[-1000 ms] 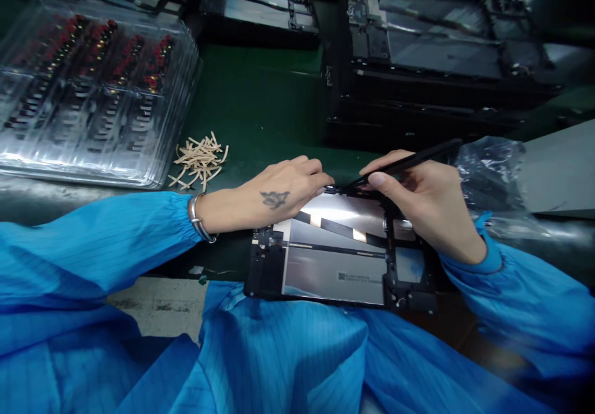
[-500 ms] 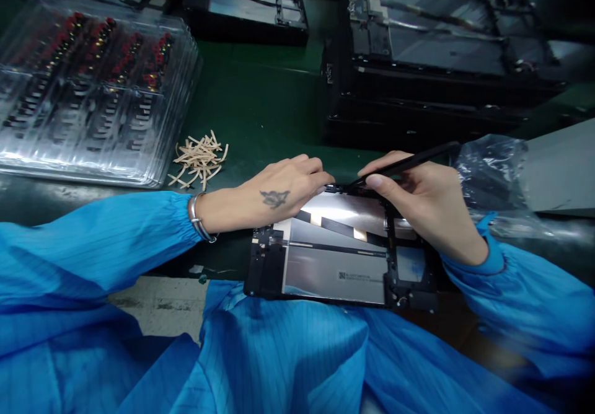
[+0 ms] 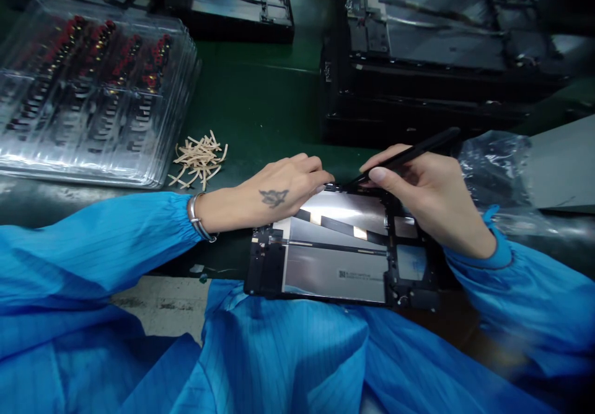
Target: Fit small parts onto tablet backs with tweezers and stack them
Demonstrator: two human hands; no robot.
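Observation:
In front of me lies an opened tablet [image 3: 334,271], back up, showing silver panels, a dark ribbon cable and a black frame. My left hand [image 3: 290,188] rests over its far left part, fingers bent and closed at the far edge, with the fingertips partly hidden. Black tweezers [image 3: 418,149] slant down from my right hand [image 3: 425,184], pinched between thumb and fingers. Their tip meets the tablet's far edge just right of my left fingertips. Whatever small part is at the tip cannot be made out.
Stacked clear plastic trays [image 3: 93,110] of small red and black parts stand at left. Beside them is a pile of thin beige strips [image 3: 199,158]. Stacks of similar opened tablets [image 3: 441,36] stand at the back. A clear plastic bag [image 3: 495,166] and a white box [image 3: 564,166] are at right.
My right hand has shifted slightly, and the tweezers' tip has moved a little to the left along the far edge. My left hand and the tablet stay nearly still.

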